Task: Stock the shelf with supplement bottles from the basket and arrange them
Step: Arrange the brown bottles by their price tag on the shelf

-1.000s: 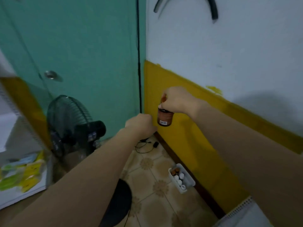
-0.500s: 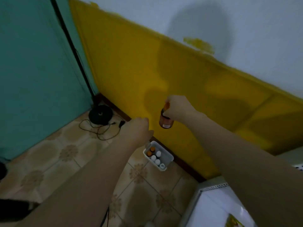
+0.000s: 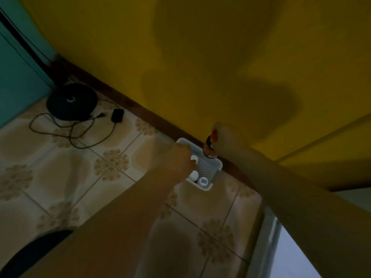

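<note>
A small white perforated basket (image 3: 208, 167) sits on the tiled floor against the yellow wall's dark skirting. Several white-capped bottles (image 3: 194, 174) stand in its near end. My left hand (image 3: 180, 159) reaches down over the basket's left side, fingers curled beside a white cap; whether it grips anything is hidden. My right hand (image 3: 227, 141) hovers just above the basket's far rim, closed around the top of a brown supplement bottle (image 3: 210, 149) that hangs below it. The scene is dim.
A white shelf edge (image 3: 268, 235) rises at the lower right. A black round fan base (image 3: 71, 104), a loose cable (image 3: 80, 135) and a black adapter (image 3: 117, 115) lie by the teal door (image 3: 16, 81). A dark object (image 3: 34, 252) sits bottom left.
My view has tilted down and closer to the floor. Both hands have dropped to the basket; the left now reaches into it, and the right still holds the brown bottle.
</note>
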Motion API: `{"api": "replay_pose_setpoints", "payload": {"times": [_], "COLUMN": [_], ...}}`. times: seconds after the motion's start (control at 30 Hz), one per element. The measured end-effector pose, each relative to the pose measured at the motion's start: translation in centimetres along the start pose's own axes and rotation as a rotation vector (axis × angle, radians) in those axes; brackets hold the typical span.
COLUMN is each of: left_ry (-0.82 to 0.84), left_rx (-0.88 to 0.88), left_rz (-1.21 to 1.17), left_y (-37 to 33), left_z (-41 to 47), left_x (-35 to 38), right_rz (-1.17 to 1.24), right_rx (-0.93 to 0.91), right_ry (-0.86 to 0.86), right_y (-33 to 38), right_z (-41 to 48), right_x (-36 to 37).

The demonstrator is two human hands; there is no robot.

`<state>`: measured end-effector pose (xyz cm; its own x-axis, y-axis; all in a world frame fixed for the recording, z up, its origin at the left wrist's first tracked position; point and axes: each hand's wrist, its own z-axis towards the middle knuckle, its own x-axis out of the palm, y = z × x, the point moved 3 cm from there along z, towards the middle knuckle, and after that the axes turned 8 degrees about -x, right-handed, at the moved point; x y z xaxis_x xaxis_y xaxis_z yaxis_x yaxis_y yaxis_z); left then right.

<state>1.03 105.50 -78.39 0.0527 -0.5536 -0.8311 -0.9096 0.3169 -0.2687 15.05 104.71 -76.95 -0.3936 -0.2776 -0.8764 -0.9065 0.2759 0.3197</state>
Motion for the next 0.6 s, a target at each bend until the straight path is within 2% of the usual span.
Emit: {"api": "replay_pose_setpoints", "payload": {"times": [0.13,0.27,0.47,0.6], "left_ry": [0.019,-0.031,-0.098,-0.119], "left_rx": [-0.028,0.02,0.029,0.046], "left_rz": [0.006,0.057,0.031,0.04], "left_y": [3.1,5.3,6.7,6.7], "left_z": [6.5,11.9,18.5,19.6], "left_x": [8.8,15.2,20.0,21.4], "right_rz": [-0.02,-0.027,-0.045,0.0], "right_rx": [0.032,0.054,0.085,0.082], "right_ry": [-0.01,-0.016,0.013,0.016], "right_y": [-5.8,-9.9,-13.3,-14.0], "right_z": [5.2,10.1,14.6,14.9], "right_x": [10.4,18.9,27.4,29.6]}}
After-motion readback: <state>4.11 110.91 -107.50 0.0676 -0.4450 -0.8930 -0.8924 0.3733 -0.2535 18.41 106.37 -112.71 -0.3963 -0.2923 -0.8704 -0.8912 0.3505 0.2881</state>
